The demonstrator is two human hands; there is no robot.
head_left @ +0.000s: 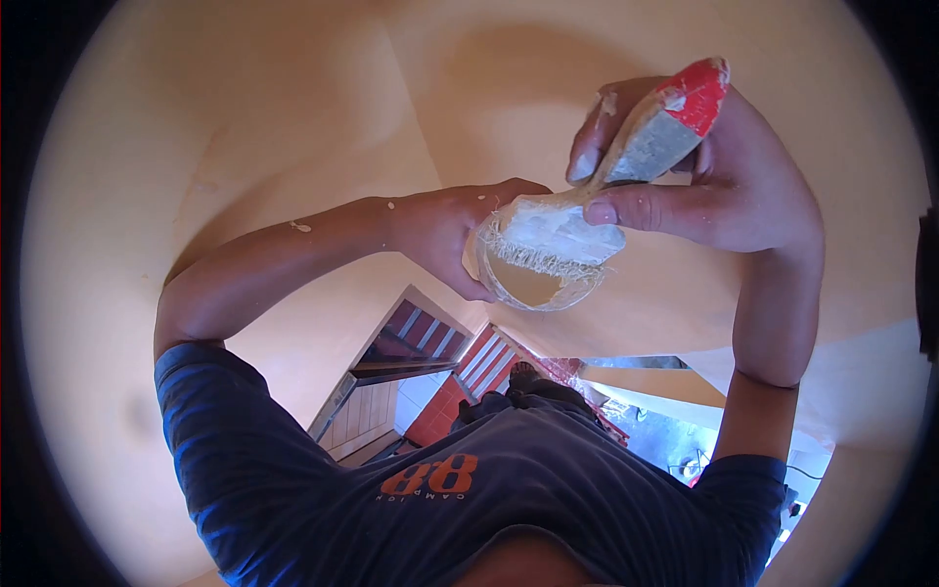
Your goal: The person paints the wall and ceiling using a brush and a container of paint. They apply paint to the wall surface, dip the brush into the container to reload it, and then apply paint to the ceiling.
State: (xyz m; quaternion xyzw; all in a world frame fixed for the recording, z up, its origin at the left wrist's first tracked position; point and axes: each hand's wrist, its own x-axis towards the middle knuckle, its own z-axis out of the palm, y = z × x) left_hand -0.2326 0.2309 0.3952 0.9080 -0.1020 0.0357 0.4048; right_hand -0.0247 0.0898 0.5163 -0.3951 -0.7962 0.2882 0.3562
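Observation:
My right hand (729, 201) is closed around a paintbrush (650, 142), thumb and fingers pinching it at the neck. The brush's handle end is red and grey, smeared with dried paint. Its wide head is thickly coated in white, with frayed bristles pointing down over a round tub (545, 305). That tub has a paint-crusted rim and a cream-coloured inside. My left hand (440, 240) grips the tub from its left side, fingers partly hidden behind it. Bristles overlap the tub's opening in this view. Flecks of paint dot both hands and my left forearm.
Cream walls (293, 98) meet at a corner close in front of me. Far below are red and white striped tiles (484, 357), a wooden door (367, 416) at the left and a bright bluish floor area (660, 440) at the right.

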